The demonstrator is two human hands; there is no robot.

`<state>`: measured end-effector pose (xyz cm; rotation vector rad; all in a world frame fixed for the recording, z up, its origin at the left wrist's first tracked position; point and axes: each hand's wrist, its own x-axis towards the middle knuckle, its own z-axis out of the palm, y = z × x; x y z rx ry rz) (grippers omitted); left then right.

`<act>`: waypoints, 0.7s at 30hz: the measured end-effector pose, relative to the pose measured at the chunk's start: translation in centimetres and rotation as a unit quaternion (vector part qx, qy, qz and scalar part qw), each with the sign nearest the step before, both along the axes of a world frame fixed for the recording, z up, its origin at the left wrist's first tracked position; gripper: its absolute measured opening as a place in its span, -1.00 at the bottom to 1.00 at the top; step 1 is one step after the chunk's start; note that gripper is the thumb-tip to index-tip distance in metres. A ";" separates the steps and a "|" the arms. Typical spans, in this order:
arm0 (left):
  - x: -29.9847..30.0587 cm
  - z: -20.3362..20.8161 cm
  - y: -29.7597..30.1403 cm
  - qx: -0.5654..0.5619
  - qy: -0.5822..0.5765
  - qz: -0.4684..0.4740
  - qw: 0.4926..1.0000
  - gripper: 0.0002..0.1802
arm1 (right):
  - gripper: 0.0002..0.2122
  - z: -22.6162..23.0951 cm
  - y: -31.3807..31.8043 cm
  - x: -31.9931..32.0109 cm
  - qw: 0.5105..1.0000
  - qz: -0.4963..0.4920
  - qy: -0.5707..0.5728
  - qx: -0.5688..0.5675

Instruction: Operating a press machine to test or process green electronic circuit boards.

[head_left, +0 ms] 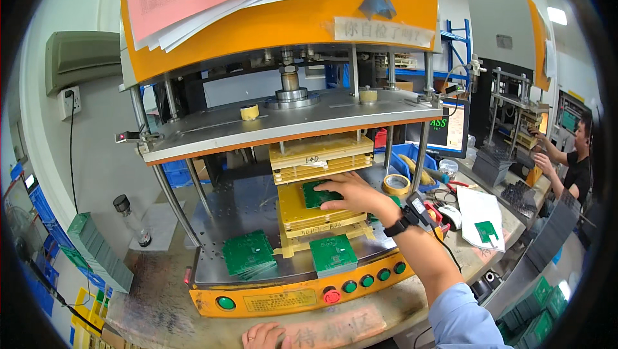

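My right hand (354, 194) reaches in under the press plate, with thumb and fingers on a green circuit board (313, 197). That board lies on the yellow lower test fixture (293, 210), and the fingers cover its right side. Above it hangs the yellow upper fixture (322, 159), apart from the board. My left hand (265, 336) rests at the bench's front edge, its fingers laid out with nothing visible in them; part of it is cut off by the frame. Two stacks of green circuit boards, a left stack (248, 255) and a right stack (333, 255), sit before the fixture.
A red button (331, 295) and several green buttons line the press's orange front. Metal posts (175, 204) flank the fixture. At right are a tape roll (396, 185), a white mouse (450, 216) and a loose board on paper (487, 234). Another person (573, 162) works at far right.
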<state>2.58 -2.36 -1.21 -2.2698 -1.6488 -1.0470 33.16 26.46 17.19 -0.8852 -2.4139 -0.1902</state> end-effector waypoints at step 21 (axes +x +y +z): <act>0.1 -0.8 0.5 0.009 -0.020 0.035 0.999 -0.79 | -0.39 -0.1 1.6 -0.1 0.991 -0.015 -0.046 -0.122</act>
